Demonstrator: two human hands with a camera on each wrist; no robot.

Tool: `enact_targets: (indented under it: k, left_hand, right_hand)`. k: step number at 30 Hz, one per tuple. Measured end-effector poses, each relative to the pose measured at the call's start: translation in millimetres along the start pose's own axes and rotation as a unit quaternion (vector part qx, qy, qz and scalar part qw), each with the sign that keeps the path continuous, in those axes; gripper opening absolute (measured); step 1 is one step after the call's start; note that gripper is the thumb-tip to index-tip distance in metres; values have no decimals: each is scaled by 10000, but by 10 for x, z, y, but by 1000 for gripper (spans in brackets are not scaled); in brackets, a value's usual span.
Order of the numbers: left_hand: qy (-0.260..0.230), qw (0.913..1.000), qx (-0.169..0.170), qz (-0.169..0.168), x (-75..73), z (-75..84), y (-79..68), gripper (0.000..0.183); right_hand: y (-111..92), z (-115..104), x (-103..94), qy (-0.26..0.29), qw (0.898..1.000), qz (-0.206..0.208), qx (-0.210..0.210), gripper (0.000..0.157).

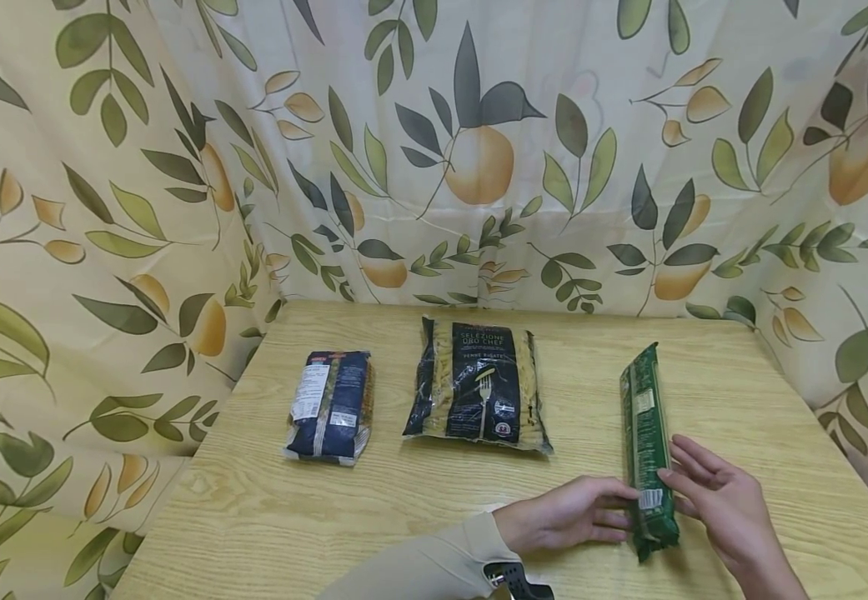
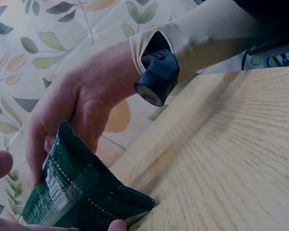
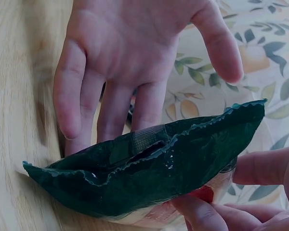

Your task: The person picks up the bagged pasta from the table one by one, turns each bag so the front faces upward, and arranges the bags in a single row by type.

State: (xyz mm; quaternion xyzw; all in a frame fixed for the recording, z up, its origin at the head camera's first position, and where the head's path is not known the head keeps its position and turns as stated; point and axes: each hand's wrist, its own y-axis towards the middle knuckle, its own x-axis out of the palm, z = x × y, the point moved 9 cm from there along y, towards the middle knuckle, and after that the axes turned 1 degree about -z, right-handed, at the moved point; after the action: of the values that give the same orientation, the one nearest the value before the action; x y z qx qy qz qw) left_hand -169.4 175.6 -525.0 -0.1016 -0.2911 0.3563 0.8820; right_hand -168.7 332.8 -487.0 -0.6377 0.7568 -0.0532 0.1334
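A long green plastic packet (image 1: 642,417) stands tilted on its narrow side at the right of the table. My left hand (image 1: 572,512) is at its left side, fingers stretched out against the near end. From the right, my right hand (image 1: 726,504) touches it with thumb and fingertips. In the right wrist view, the packet's crimped end (image 3: 183,154) lies between the two hands, and the left palm shows with its thumb spread. A white barcode label (image 2: 58,190) shows in the left wrist view. What the packet contains is not visible.
A bag of penne (image 1: 484,383) with a black front lies at the table's middle. To its left is a smaller dark blue bag (image 1: 339,392) with white labels. Leaf-and-fruit patterned curtains (image 1: 479,167) hang along the back and sides of the wooden table (image 1: 291,517).
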Motion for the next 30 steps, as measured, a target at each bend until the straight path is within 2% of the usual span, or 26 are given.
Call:
enact_targets:
  k: [11,17,25,30]
  left_hand:
    - [14,10000,-23,-71,-4,-15,-8,44]
    - [1,10000,-19,-2,-16,-3,-26,44]
    - [-87,10000,38,-10,-18,-10,-29,41]
    - [-252,9997,-16,42,-34,-50,-16,31]
  right_hand:
    - [-8,-39,85,-394,9990,-157,-123,73]
    - [-12,-84,185,-609,9966,-423,-353,79]
    - [-28,-200,373,99,9923,-974,-756,79]
    - [-35,-186,481,3,9915,-1127,-653,76]
